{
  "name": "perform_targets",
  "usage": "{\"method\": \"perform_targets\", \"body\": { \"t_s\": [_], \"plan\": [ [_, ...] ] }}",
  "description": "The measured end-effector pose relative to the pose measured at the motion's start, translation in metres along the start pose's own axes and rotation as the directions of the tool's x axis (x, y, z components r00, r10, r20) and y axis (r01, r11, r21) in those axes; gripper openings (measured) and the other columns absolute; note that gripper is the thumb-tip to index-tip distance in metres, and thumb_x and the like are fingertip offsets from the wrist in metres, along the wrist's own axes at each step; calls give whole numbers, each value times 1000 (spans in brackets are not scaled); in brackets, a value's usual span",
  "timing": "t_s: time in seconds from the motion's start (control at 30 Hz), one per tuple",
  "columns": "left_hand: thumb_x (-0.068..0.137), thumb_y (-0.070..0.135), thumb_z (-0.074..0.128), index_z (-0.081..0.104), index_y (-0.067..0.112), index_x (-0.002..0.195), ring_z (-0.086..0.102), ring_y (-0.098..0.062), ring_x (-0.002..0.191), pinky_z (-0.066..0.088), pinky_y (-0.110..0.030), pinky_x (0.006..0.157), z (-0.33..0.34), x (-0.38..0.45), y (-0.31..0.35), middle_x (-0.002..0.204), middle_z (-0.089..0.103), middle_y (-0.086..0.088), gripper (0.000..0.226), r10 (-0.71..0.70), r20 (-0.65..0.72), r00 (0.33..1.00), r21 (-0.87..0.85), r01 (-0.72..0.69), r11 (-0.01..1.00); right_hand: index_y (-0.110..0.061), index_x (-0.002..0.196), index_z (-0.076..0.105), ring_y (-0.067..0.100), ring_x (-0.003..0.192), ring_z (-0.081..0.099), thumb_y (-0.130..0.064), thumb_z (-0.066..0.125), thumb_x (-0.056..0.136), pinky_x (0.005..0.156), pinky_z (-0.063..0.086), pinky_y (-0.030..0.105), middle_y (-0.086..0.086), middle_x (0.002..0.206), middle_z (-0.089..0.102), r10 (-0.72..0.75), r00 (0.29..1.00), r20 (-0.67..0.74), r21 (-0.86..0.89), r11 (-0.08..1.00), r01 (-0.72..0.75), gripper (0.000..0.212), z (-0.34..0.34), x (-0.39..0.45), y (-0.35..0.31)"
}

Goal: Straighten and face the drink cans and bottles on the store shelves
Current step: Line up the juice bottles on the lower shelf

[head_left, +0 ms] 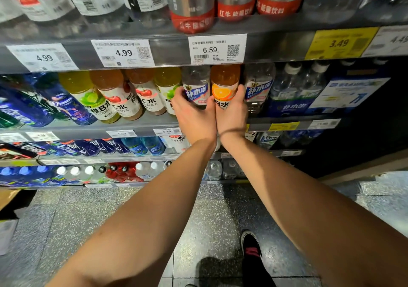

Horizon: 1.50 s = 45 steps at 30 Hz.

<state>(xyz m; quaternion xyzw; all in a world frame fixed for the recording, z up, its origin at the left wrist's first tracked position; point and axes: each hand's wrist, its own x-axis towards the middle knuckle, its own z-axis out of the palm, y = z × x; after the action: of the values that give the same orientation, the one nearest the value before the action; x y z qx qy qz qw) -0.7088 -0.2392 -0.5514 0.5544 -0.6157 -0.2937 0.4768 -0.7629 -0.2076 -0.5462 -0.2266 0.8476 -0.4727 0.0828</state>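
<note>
Currently, a clear bottle (196, 87) is grasped by the left hand (194, 118) and an orange bottle (225, 85) just beside it by the right hand (231, 114), both at the front of the second shelf (159, 124). Neighbouring bottles touch on either side, so one could be knocked over if either bottle is twisted carelessly. Little room is left overhead beneath the price rail (167, 50), and the shelf's front lip is close; open space is found only toward the aisle.
</note>
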Motion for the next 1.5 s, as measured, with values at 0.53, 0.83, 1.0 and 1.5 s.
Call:
{"method": "perform_targets", "body": {
  "t_s": [0.53,0.83,1.0,1.5],
  "plan": [
    [71,30,84,53,12,121,57,-16,104,45,-24,87,-10,8,-2,114,56,-2,62,-7,18,1000,-42,8,999,-4,134,41,36,109,59,-44,79,73,85,52,43,19,119,61,2,988,-152,-12,1000,-4,82,7,-6,2],
    [67,34,87,52,11,126,56,-22,114,41,-31,93,9,2,12,122,59,-4,72,-208,-12,978,-7,208,978,-4,147,30,33,111,61,-41,90,61,84,40,22,16,128,60,229,954,-194,230,956,-183,111,-13,-21,19],
    [64,32,85,55,8,117,56,-25,108,44,-34,93,9,6,13,114,61,-6,65,-191,-5,982,26,191,981,-18,147,30,20,111,59,-48,89,59,91,35,12,4,129,58,266,950,-165,304,930,-208,110,-31,-26,39],
    [58,47,90,57,14,113,61,-20,103,51,-39,93,26,-14,23,111,60,-4,73,-63,344,937,-18,74,997,-16,126,47,-9,89,63,-35,89,62,82,46,7,-16,100,65,150,970,-189,447,893,-51,79,-83,-21,59]
  ]
}}
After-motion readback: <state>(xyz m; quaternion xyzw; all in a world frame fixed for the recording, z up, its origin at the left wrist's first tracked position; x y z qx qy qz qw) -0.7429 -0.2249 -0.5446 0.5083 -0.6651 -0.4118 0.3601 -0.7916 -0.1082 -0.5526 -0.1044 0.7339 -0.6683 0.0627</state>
